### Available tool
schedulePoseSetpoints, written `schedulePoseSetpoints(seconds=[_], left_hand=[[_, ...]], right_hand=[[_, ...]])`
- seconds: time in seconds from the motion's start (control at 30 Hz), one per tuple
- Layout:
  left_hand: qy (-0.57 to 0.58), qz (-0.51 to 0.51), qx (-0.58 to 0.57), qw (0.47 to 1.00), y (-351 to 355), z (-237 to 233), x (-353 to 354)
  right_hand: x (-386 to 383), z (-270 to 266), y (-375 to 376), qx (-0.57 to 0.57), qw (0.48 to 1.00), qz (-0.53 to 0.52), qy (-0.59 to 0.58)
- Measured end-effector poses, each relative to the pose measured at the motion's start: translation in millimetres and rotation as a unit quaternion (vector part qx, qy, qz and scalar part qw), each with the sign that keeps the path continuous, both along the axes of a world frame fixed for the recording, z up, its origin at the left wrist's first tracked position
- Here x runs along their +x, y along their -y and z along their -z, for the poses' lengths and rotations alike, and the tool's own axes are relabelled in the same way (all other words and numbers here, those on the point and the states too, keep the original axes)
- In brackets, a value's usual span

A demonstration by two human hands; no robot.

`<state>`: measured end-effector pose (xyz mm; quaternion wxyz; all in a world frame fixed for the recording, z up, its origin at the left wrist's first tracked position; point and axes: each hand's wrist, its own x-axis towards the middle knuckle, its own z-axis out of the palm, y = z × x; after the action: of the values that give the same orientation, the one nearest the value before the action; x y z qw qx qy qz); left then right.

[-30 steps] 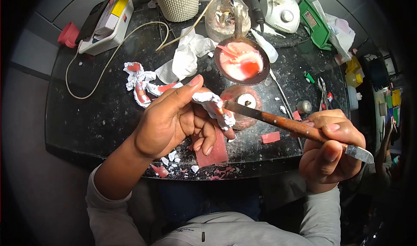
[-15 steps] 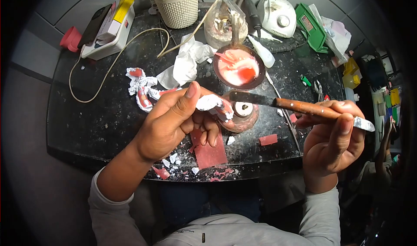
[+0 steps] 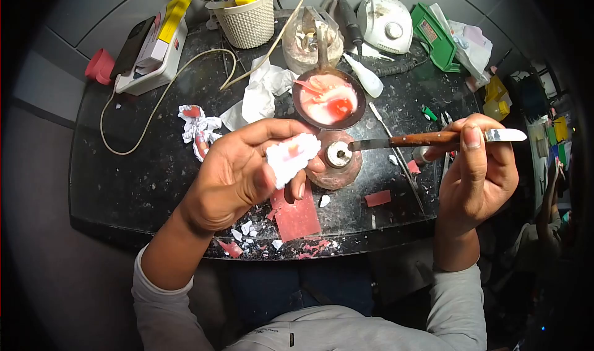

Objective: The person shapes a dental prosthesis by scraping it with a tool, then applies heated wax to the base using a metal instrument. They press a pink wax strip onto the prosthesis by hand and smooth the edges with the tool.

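Note:
My left hand is closed around a white plaster piece with a pink patch on its upper face. In my right hand is a wax knife, pinched by its wooden handle between thumb and fingers. Its dark blade points left, the tip overlapping the wick top of a spirit lamp in this view. The bright spoon-like end sticks out to the right. Just behind the lamp sits a small pan of melted pink wax. Below my left hand lies a pink wax sheet.
White and pink plaster pieces and a crumpled tissue lie to the left. Plaster crumbs and wax scraps litter the front edge. A thin metal tool lies right of the lamp. A basket and a white control box stand behind.
The knife has moved slightly right and levelled out, its blade tip now over the lamp's wick. My left hand has turned the plaster piece so its broad face shows.

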<state>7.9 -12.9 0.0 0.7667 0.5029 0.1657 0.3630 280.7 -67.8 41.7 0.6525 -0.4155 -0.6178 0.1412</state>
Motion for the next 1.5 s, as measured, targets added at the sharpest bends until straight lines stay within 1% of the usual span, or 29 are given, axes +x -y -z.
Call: schedulePoseSetpoints(seconds=[0.07,0.17,0.2,0.23,0.3,0.37,0.43,0.5,0.57,0.63,0.7,0.87,0.97,1.03,1.13,1.23,1.3,1.33,1.4,1.47,1.5], left_hand=[[-0.023,-0.013,0.02,0.999,2,-4,0],[-0.101,-0.008,0.086,0.991,4,-11,-2],[-0.108,-0.004,0.115,0.987,6,-13,-2],[-0.11,-0.005,0.114,0.987,6,-12,-1],[-0.114,-0.035,0.191,0.974,8,-9,1],[-0.119,-0.04,0.189,0.974,8,-8,1],[-0.118,-0.045,0.204,0.971,7,-8,0],[-0.126,-0.039,0.212,0.968,5,-8,-2],[-0.132,-0.033,0.22,0.966,5,-8,-3],[-0.133,-0.023,0.201,0.97,6,-10,-3],[-0.131,-0.023,0.205,0.97,5,-10,-2],[-0.136,-0.023,0.213,0.967,5,-9,-2],[-0.155,-0.022,0.22,0.963,5,-11,-3],[-0.163,-0.027,0.248,0.955,4,-8,-3],[-0.187,-0.031,0.243,0.951,5,-11,-4],[-0.212,-0.026,0.262,0.941,4,-11,-5],[-0.211,-0.03,0.266,0.94,4,-10,-5],[-0.21,-0.033,0.269,0.939,4,-10,-5],[-0.221,-0.03,0.277,0.934,4,-11,-6],[-0.233,-0.026,0.287,0.929,3,-10,-4],[-0.214,-0.059,0.296,0.929,4,-5,-1]], right_hand=[[0,0,0,0.004,1.0,-0.002,-0.008],[2,-1,1,0.012,1.0,-0.012,-0.023],[2,-2,1,0.017,0.999,-0.021,-0.03],[2,-2,2,0.016,0.999,-0.022,-0.032],[0,-5,6,0.005,0.997,-0.071,-0.037],[-4,-8,8,0.026,0.992,-0.122,0.006],[-6,-9,13,-0.001,0.99,-0.11,0.085],[-10,-7,15,-0.001,0.993,-0.093,0.077],[-10,-7,15,-0.016,0.988,-0.125,0.092],[-11,-6,15,-0.02,0.986,-0.14,0.091],[-12,-2,14,0.012,0.986,-0.137,0.097],[-14,-2,14,0.008,0.986,-0.127,0.107],[-14,-2,15,0.009,0.986,-0.128,0.111],[-14,-2,14,0.007,0.986,-0.13,0.108],[-13,-2,13,0.009,0.988,-0.118,0.104],[-8,-1,12,0.002,0.985,-0.139,0.099],[7,5,5,0.061,0.967,-0.192,0.156],[5,6,5,0.061,0.967,-0.192,0.156],[0,5,5,0.065,0.97,-0.215,0.093],[3,4,6,0.05,0.972,-0.202,0.11],[4,3,7,0.033,0.973,-0.189,0.127]])
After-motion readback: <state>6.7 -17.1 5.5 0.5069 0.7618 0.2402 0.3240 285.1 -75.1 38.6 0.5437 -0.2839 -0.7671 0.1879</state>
